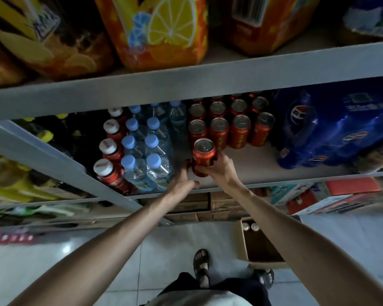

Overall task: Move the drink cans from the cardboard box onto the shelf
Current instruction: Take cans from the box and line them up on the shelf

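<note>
Head view: we're at the shelf (252,171), bare patch up front between the water bottles (146,155) and the blue soda pack (332,138). Cardboard box (261,246) sits on the floor by our feet, two can tops left showing. Rows of red cans (230,127) stand behind. Right hand (221,167) is wrapped around a red can (203,156), upright, low over the shelf front. Left hand (182,178) is curled beside it; can't tell if it holds anything. Risks: nudging the front row so cans topple, or setting down tilted near the edge so it rolls off.
</note>
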A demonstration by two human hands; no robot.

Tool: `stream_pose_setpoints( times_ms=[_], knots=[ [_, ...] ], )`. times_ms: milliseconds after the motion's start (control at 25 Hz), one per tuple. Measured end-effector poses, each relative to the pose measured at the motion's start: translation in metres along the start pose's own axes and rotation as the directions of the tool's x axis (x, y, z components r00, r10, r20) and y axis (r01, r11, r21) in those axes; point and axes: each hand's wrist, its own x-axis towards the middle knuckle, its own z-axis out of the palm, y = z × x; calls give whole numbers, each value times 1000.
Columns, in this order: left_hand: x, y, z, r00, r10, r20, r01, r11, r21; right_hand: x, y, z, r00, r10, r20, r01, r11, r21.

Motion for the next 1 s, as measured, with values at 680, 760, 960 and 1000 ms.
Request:
stream_pose_setpoints(
  times_ms=[680, 760, 960, 1000],
  knots=[
    [11, -10, 2, 997, -49, 64, 46, 997, 60, 27, 33, 30, 983, -111, -148, 89, 985, -148],
    [10, -7, 1, 997, -42, 67, 38, 998, 57, 28, 33, 30, 983, -107, -150, 86, 986, -140],
    [8, -7, 1, 997, -27, 79, 21, 997, 73, 29, 35, 29, 983, -123, -138, 105, 986, -133],
    [8, -6, 1, 996, -29, 84, 23, 997, 71, 29, 35, 29, 983, -118, -141, 98, 986, -136]
  ],
)
